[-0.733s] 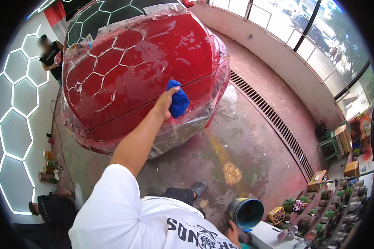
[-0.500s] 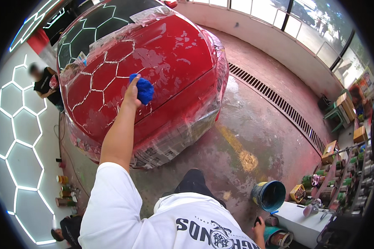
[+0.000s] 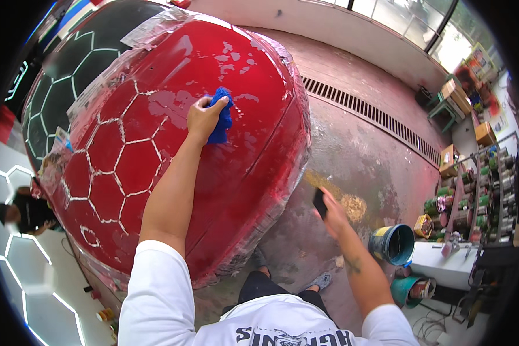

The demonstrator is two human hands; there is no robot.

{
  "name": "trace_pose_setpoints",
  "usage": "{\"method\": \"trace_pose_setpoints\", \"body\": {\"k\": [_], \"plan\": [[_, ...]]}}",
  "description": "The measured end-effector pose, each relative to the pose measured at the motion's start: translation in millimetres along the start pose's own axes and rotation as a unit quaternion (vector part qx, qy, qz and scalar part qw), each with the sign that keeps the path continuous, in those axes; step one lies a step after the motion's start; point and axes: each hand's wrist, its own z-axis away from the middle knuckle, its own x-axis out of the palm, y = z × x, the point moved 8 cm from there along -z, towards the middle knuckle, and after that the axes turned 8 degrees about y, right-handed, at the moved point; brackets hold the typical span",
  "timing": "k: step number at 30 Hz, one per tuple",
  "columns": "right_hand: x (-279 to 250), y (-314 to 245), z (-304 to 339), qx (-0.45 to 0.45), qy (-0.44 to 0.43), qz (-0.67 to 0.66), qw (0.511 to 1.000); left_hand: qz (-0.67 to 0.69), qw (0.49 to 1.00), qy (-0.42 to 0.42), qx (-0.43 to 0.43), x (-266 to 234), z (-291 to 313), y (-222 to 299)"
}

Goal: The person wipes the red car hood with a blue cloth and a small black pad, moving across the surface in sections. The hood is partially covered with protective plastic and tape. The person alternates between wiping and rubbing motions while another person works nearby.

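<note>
My left hand [image 3: 203,120] grips a bunched blue cloth [image 3: 221,128] over the wet red panel [image 3: 173,144] of a car, below its masked window. Whether the cloth presses on the paint is hard to see. Pale, irregular patches and water show on the panel around it. My right hand [image 3: 335,218] is raised to the right of the car, its fingers around a small black block [image 3: 319,203], which is apart from the car.
Masking film and paper [image 3: 155,29] line the window and bumper. A dark blue bucket [image 3: 393,244] and a teal pail [image 3: 409,289] stand at right, near shelves of cans [image 3: 496,190]. A floor drain [image 3: 375,118] runs behind. Another person [image 3: 29,212] is at far left.
My left hand and the cloth have shifted across the panel, away from me. My right hand has risen from beside the pails, now showing the black block. The view has turned and leaned in.
</note>
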Motion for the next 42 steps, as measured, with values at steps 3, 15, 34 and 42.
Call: {"method": "trace_pose_setpoints", "body": {"k": [3, 15, 34, 42], "plan": [[160.0, -72.6, -59.0, -0.235, -0.006, 0.238, 0.942, -0.248, 0.915, 0.103, 0.300, 11.2, 17.9, 59.2], [349.8, 23.9, -9.4, -0.412, 0.112, 0.519, 0.741, -0.463, 0.767, 0.063, 0.440, 10.2, -5.9, -25.8], [254.0, -197.3, -291.8, -0.361, 0.201, 0.488, 0.769, -0.481, 0.754, 0.062, 0.442, 41.5, -16.9, -0.7], [303.3, -49.0, -109.5, -0.377, 0.105, 0.504, 0.770, -0.514, 0.748, 0.054, 0.417, 25.7, -13.6, -13.7]]}}
